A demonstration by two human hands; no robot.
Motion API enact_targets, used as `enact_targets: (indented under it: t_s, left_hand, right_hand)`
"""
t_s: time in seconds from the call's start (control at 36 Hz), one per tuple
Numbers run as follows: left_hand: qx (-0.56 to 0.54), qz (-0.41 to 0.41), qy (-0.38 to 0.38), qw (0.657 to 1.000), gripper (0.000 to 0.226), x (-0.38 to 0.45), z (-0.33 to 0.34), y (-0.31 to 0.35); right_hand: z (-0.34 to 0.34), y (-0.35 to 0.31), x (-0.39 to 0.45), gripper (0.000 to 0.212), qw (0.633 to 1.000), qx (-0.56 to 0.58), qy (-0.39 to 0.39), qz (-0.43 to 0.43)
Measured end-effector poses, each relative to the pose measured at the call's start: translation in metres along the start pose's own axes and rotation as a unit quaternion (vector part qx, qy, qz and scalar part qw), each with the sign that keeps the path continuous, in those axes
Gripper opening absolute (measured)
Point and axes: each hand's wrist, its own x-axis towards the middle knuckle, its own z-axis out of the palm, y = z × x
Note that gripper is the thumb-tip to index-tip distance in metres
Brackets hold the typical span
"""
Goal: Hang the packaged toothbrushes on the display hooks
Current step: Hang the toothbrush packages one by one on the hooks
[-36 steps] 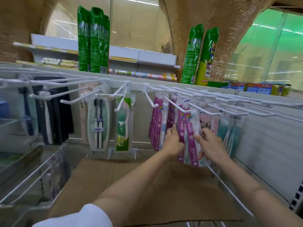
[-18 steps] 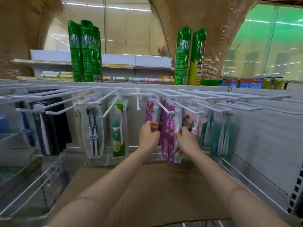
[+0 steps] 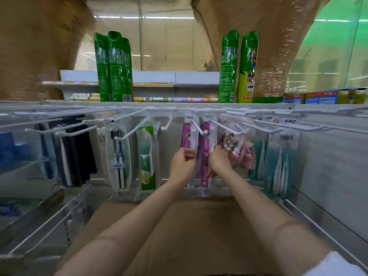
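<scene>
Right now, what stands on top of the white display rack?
On the rack's top ledge: green packs left, green and yellow cans right, boxes far right. Their bases are hidden.

The scene is evenly and brightly lit from overhead ceiling strip lights (image 3: 159,17), seen as streaks at the top. A green cast is thrown across the upper right. Shadows are soft and faint. Motion blur is noted throughout, heaviest at the left edge. Straight shelf rails (image 3: 59,114) are bowed by wide-angle distortion. Glare is seen on clear packaging (image 3: 119,156).
</scene>
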Motion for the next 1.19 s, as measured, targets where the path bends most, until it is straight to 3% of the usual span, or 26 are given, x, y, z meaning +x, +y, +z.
enact_targets:
  t_s: [0.33, 0.44, 0.69, 0.75, 0.83, 0.94, 1.03, 1.11, 1.19]
  left_hand:
    - [0.008, 0.000, -0.003, 1.000, 0.018, -0.002, -0.001, 0.002]
    - [0.015, -0.002, -0.012, 1.000, 0.019, -0.002, 0.003, 0.001]
    - [-0.012, 0.012, -0.053, 0.998, 0.021, -0.009, 0.025, 0.002]
    - [0.005, 0.034, -0.060, 0.998, 0.024, -0.010, 0.030, 0.004]
    - [0.013, 0.045, -0.079, 0.996, 0.035, -0.010, 0.036, 0.010]
    - [-0.005, 0.034, -0.153, 0.988, 0.040, -0.016, 0.047, 0.015]
    - [-0.019, 0.037, -0.195, 0.980, 0.031, -0.026, 0.057, 0.014]
    - [-0.041, 0.047, -0.238, 0.969, 0.041, -0.034, 0.062, 0.017]
    - [-0.008, 0.086, -0.257, 0.963, 0.038, -0.032, 0.064, 0.016]
  right_hand:
    - [-0.005, 0.011, 0.004, 0.040, 0.998, -0.061, 0.012, -0.021]
    - [-0.007, 0.015, 0.000, 0.032, 0.991, -0.117, 0.014, -0.062]
    - [-0.047, 0.056, -0.041, 0.023, 0.959, -0.167, -0.127, -0.193]
    - [-0.063, 0.062, -0.051, 0.022, 0.952, -0.155, -0.100, -0.245]
    - [-0.088, 0.064, -0.061, 0.026, 0.952, -0.084, 0.014, -0.293]
    - [-0.104, 0.061, -0.059, 0.020, 0.955, -0.003, 0.137, -0.261]
    - [-0.103, 0.068, -0.046, 0.040, 0.973, 0.038, 0.141, -0.180]
    - [-0.100, 0.077, -0.031, 0.060, 0.982, 0.088, 0.128, -0.108]
    - [-0.102, 0.082, -0.022, 0.043, 0.988, 0.085, 0.078, -0.098]
